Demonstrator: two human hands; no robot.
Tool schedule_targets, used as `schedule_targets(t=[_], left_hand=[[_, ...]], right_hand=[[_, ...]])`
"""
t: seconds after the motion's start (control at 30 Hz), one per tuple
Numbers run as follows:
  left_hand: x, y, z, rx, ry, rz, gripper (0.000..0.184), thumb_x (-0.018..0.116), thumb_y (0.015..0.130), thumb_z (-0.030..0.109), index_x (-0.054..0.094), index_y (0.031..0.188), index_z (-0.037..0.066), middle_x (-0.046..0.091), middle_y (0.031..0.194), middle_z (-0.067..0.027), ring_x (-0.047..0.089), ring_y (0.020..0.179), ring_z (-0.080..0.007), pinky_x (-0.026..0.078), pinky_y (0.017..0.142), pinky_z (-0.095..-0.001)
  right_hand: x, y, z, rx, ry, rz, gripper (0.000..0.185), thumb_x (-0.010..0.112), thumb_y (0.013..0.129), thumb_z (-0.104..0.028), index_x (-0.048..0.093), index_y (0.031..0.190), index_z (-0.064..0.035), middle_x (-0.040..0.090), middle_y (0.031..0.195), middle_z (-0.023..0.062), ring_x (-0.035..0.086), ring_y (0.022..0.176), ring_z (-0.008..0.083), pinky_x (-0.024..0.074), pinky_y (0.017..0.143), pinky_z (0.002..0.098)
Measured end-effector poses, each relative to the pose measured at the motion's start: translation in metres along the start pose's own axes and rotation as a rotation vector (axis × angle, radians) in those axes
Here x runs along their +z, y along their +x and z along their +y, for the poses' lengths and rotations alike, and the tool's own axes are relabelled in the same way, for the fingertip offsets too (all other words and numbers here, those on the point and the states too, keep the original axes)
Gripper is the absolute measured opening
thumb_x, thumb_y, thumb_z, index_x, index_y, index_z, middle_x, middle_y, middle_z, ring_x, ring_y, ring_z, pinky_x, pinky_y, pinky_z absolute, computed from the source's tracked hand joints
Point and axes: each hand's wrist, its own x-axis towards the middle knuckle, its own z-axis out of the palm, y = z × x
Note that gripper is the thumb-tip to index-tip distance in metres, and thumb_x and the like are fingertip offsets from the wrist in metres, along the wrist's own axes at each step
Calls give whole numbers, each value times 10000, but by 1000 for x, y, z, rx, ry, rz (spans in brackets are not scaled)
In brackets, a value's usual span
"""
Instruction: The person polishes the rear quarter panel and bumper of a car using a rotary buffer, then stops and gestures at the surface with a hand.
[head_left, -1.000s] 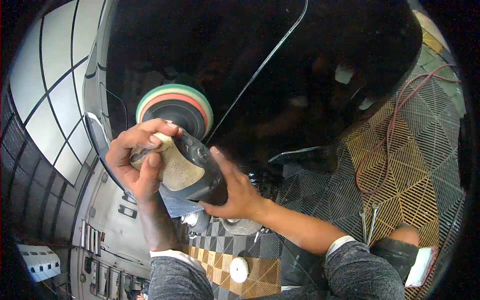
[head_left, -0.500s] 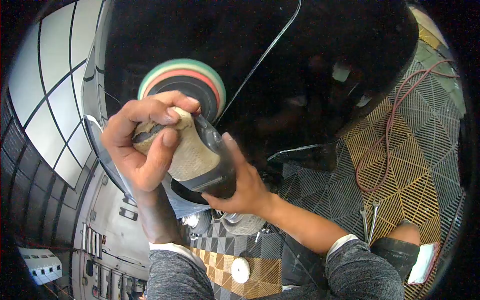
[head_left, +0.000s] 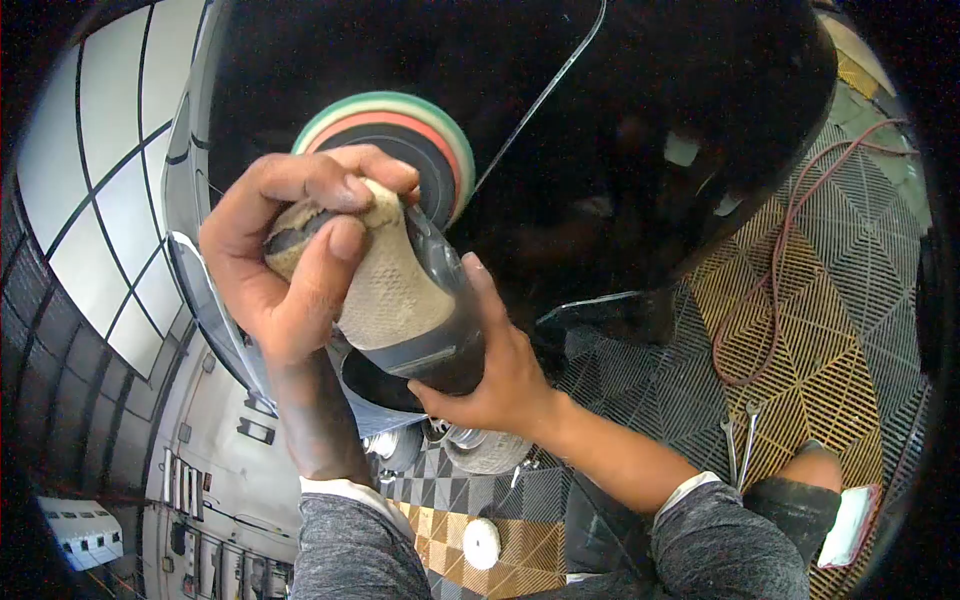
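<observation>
A polishing machine (head_left: 395,300) with a worn beige grip and a dark body is held in both hands. Its round pad (head_left: 450,140), with green, cream and red layers, is against or very near a glossy black car panel (head_left: 600,150). The fingers of my left hand (head_left: 300,240) wrap around the worn head end of the machine. My right hand (head_left: 495,360) clasps the dark body from the right, thumb below. The contact side of the pad is hidden.
A red hose (head_left: 775,290) loops over the grey and yellow floor tiles (head_left: 820,350). Two wrenches (head_left: 740,440) lie at the lower right, near a knee. A white round pad (head_left: 481,543) rests on the floor below. Window panes (head_left: 110,180) show at the left.
The polisher and both hands have moved up and to the right across the black panel. Both hands have kept their hold on it.
</observation>
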Motion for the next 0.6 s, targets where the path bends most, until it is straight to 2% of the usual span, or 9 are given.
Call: schedule_targets(t=[0.07, 0.13, 0.2, 0.27, 0.37, 0.6], left_hand=[[2, 2, 1, -20, -6, 21, 237, 661, 947, 156, 601, 1070, -37, 681, 1059, -306, 696, 966, -357, 574, 897, -461], [5, 1, 3, -39, -9, 41, 237, 665, 947, 158, 603, 1069, -35, 682, 1059, -306, 699, 962, -356, 575, 896, -460], [9, -5, 7, -84, 8, 223, 180, 708, 857, 135, 657, 960, -3, 741, 952, -234, 728, 874, -243, 579, 805, -344], [6, -11, 10, -101, 8, 255, 184, 706, 857, 143, 656, 959, -1, 740, 958, -234, 728, 881, -245, 579, 813, -346], [0, -12, 9, -136, -16, 281, 186, 703, 855, 147, 658, 966, 5, 736, 974, -234, 728, 891, -248, 579, 834, -347], [10, 23, 7, -88, -33, 181, 175, 693, 855, 108, 675, 983, -9, 738, 973, -223, 731, 909, -261, 572, 813, -345]], right_hand=[[-2, 2, -1, -6, 10, 4, 1223, 903, 700, -233, 104, 1581, 50, 400, 1506, 343, 548, 1320, 445, 478, 1086, 453], [-3, 3, -2, 6, 17, -11, 1218, 899, 703, -236, 105, 1583, 49, 372, 1530, 343, 508, 1360, 445, 439, 1126, 455], [0, 3, -4, 5, 17, -40, 1217, 898, 705, -240, 107, 1584, 48, 350, 1547, 342, 477, 1387, 446, 413, 1147, 455], [2, 2, -9, 86, 35, -127, 1215, 897, 707, -250, 113, 1584, 51, 291, 1588, 336, 388, 1451, 450, 343, 1197, 454], [6, 1, -12, 50, 47, -103, 1223, 899, 706, -261, 106, 1583, 55, 292, 1586, 336, 389, 1447, 458, 351, 1192, 455], [-14, 15, -21, 3, -54, -9, 1246, 898, 707, -258, 69, 1587, 45, 326, 1562, 341, 452, 1410, 445, 396, 1156, 461]])
